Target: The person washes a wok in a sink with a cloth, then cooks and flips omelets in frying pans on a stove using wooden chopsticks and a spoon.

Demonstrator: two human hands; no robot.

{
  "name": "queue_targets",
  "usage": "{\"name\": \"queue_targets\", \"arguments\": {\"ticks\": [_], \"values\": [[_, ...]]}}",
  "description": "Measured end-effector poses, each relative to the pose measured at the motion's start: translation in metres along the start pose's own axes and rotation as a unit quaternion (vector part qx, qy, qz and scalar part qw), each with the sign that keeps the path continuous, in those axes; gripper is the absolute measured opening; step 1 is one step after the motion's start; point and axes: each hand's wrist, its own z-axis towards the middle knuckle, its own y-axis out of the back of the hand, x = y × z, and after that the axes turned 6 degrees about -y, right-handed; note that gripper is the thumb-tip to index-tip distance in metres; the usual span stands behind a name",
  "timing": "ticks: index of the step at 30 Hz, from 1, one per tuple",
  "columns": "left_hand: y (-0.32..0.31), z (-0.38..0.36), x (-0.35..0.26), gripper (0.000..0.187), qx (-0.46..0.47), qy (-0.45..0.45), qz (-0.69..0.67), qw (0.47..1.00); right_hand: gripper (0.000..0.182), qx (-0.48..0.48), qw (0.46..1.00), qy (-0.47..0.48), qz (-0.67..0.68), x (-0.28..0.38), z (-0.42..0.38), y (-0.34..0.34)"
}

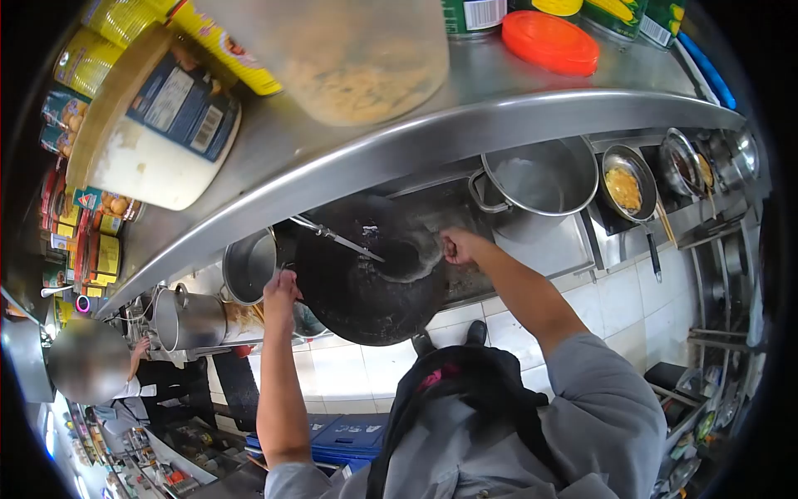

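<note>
A large black wok (pixel 357 299) lies in the middle of the view, tilted, with some wet-looking marks inside. My left hand (pixel 282 287) is closed at its left edge, seemingly on a handle. On the opposite side, my right hand (pixel 462 246) is closed in a fist at the wok's right rim; what its fingers hold is too small to make out. A metal tap spout (pixel 341 240) reaches over the wok between my hands.
A steel shelf (pixel 274 179) carrying tubs and cans crosses above. A large pot (pixel 540 179) and a frying pan with food (pixel 623 187) stand right. More pots (pixel 189 320) stand left, near another person (pixel 137 358). Blue boxes (pixel 353 432) lie below.
</note>
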Motion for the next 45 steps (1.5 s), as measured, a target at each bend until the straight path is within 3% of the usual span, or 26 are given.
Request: {"name": "queue_targets", "arguments": {"ticks": [2,6,8,11,12,15,19,21,23,25,27,29,33,36,39,41,43,45], "values": [[-0.001,-0.015,0.022,0.021,0.008,-0.035,-0.020,0.999,0.025,-0.143,0.989,0.021,-0.036,0.029,-0.004,-0.023],[-0.010,-0.037,0.062,0.028,0.037,-0.145,0.005,0.989,0.024,-0.143,0.989,0.035,-0.026,0.067,0.016,-0.028],[-0.014,-0.042,0.086,0.026,0.035,-0.143,0.000,0.989,0.025,-0.215,0.950,0.226,0.013,0.070,0.021,-0.035],[-0.018,-0.048,0.109,0.020,0.038,-0.114,-0.016,0.993,0.034,-0.189,0.948,0.237,0.099,0.081,0.023,-0.038],[-0.022,-0.048,0.116,0.017,0.035,-0.066,-0.064,0.995,0.034,-0.189,0.949,0.234,0.093,0.081,0.022,-0.037],[-0.044,-0.049,0.123,0.005,-0.002,0.011,-0.160,0.987,0.048,-0.297,0.883,0.363,-0.013,0.085,-0.017,-0.049],[-0.066,-0.033,0.160,0.004,-0.022,0.031,-0.141,0.989,0.044,-0.343,0.832,0.431,-0.066,0.092,-0.058,-0.077],[-0.076,-0.029,0.150,0.004,-0.045,0.055,-0.056,0.996,0.040,-0.449,0.716,0.521,-0.117,0.099,-0.047,-0.075],[-0.077,-0.018,0.151,0.008,-0.065,0.073,-0.062,0.993,0.036,-0.438,0.716,0.528,-0.127,0.100,-0.061,-0.090],[-0.075,-0.014,0.158,0.007,-0.086,0.111,-0.122,0.983,0.035,-0.509,0.624,0.572,-0.159,0.089,-0.082,-0.114],[-0.073,-0.022,0.156,0.007,-0.100,0.105,-0.119,0.982,0.034,-0.508,0.625,0.566,-0.177,0.086,-0.086,-0.125],[-0.071,-0.029,0.148,0.007,-0.115,0.115,-0.157,0.974,0.032,-0.566,0.577,0.539,-0.238,0.085,-0.091,-0.137],[-0.064,-0.022,0.159,0.009,-0.103,0.133,-0.201,0.965,0.033,-0.473,0.634,0.550,-0.268,0.091,-0.118,-0.143],[-0.058,-0.022,0.154,0.011,-0.103,0.152,-0.213,0.960,0.030,-0.382,0.631,0.605,-0.299,0.093,-0.151,-0.165],[-0.052,-0.025,0.156,0.014,-0.102,0.161,-0.209,0.959,0.027,-0.351,0.659,0.587,-0.314,0.096,-0.170,-0.180],[-0.047,-0.023,0.167,0.015,-0.105,0.084,-0.160,0.978,0.028,-0.327,0.658,0.594,-0.327,0.093,-0.181,-0.189],[-0.037,-0.021,0.167,0.015,-0.100,0.107,-0.191,0.970,0.027,-0.286,0.684,0.591,-0.319,0.090,-0.185,-0.197],[-0.032,-0.022,0.162,0.016,-0.097,0.132,-0.208,0.964,0.026,-0.301,0.667,0.586,-0.348,0.091,-0.186,-0.200]]}}
